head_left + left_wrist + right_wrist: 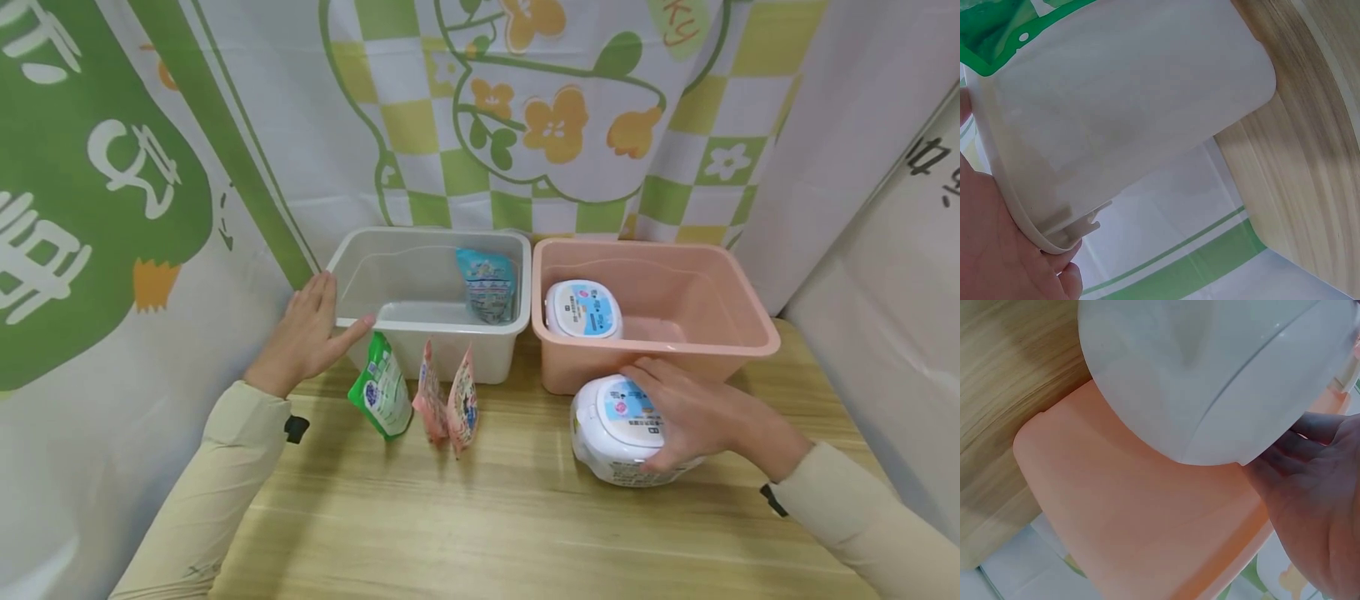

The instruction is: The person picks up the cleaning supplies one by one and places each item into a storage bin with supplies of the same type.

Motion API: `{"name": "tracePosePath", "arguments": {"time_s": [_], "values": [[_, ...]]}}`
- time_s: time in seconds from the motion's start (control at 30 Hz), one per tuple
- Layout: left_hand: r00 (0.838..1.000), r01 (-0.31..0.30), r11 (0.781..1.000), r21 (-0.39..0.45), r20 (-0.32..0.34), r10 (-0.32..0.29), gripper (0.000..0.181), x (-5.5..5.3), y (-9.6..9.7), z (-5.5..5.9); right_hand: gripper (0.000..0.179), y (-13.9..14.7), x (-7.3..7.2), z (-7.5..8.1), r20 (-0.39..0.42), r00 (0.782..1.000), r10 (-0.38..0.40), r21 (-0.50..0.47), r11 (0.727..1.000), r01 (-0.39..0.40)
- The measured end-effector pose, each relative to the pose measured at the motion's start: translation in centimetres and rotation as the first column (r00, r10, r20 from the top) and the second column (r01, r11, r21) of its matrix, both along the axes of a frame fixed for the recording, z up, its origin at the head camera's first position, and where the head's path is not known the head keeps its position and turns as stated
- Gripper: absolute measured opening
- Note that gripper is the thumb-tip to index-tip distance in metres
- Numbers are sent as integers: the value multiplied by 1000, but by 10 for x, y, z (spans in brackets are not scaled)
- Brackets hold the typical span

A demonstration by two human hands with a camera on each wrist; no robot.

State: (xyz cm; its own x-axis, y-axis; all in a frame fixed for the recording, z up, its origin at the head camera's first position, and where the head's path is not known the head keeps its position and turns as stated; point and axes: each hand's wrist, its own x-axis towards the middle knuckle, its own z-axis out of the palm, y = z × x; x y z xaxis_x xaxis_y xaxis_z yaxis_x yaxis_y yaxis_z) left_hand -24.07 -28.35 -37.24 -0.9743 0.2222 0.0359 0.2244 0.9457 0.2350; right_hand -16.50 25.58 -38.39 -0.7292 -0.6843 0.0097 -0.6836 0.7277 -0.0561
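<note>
My right hand (686,412) grips a rounded white plastic tub (611,450) with a blue-and-white lid label, in front of the pink bin (585,367). In the right wrist view the tub (1197,381) looms close, with the fingers at its edge. Another such tub (585,310) sits inside the pink bin at the left. My left hand (303,333) rests on the front left corner of the pale grey bin (495,350), fingers along the side and thumb over the front rim. In the left wrist view the bin's wall (1122,94) hides part of that hand.
A blue pouch (487,283) stands inside the grey bin at the right. Before that bin stand a green-and-white pouch (386,396) and two pink packets, one left (430,400) and one right (463,404). Everything is on a wooden table (480,533), with printed cloth (427,192) behind.
</note>
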Motion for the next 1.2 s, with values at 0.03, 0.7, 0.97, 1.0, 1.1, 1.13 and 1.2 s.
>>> {"name": "tracePosePath", "arguments": {"time_s": [0.03, 0.7, 0.97, 1.0, 1.1, 1.13, 1.2], "values": [[1000, -1, 1000, 0, 2, 1, 109, 0, 0, 0, 121, -1, 0, 0, -2, 1000, 1, 2, 1000, -1], [1000, -4, 1000, 2, -10, 4, 110, 1, -2, -1, 120, -9, -6, -6, -7, 1000, 6, 18, 1000, -6], [1000, -4, 1000, 4, -11, 4, 110, 0, -1, -1, 119, -10, -8, -4, -50, 998, 37, 31, 999, -36], [1000, -3, 1000, 4, -10, 3, 109, 0, -1, -1, 119, -10, -9, -3, -51, 998, 40, 34, 999, -38], [1000, -4, 1000, 7, -8, 4, 109, 0, -1, -1, 120, -11, -9, -2, -45, 998, 40, 50, 998, -38], [1000, -4, 1000, 7, -6, 4, 109, 0, -1, -1, 120, -11, -9, -1, -41, 998, 39, 56, 998, -36], [1000, -7, 1000, 10, -2, 7, 109, 0, -1, -2, 121, -11, -8, 0, -33, 999, 34, 69, 997, -32]]}}
